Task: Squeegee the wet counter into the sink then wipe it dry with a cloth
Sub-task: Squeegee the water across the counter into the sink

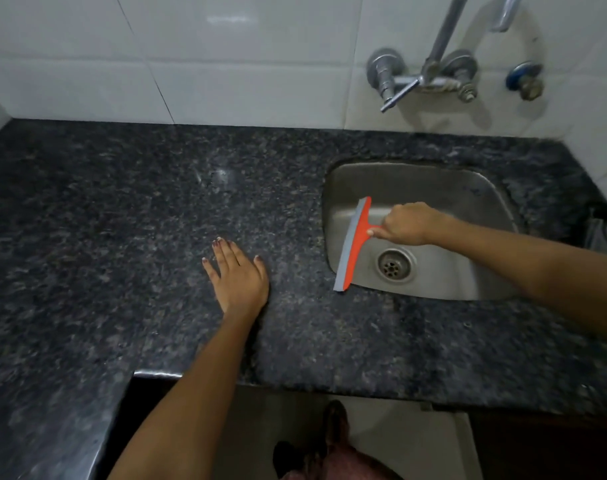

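Two bare forearms without sleeves, watch or bracelet, ending in a left hand (238,273) with dark-painted nails and a right hand (404,225), plus a glimpse of pinkish patterned clothing (336,459) low in the view.

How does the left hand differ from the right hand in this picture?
The left hand lies flat on the counter with straight fingers and holds nothing; the right hand grips the orange squeegee. The left hand is beside the sink; the right hand is over it. Both are bare.

White tiled wall (225,57), wall tap (430,74), pale floor (399,445).
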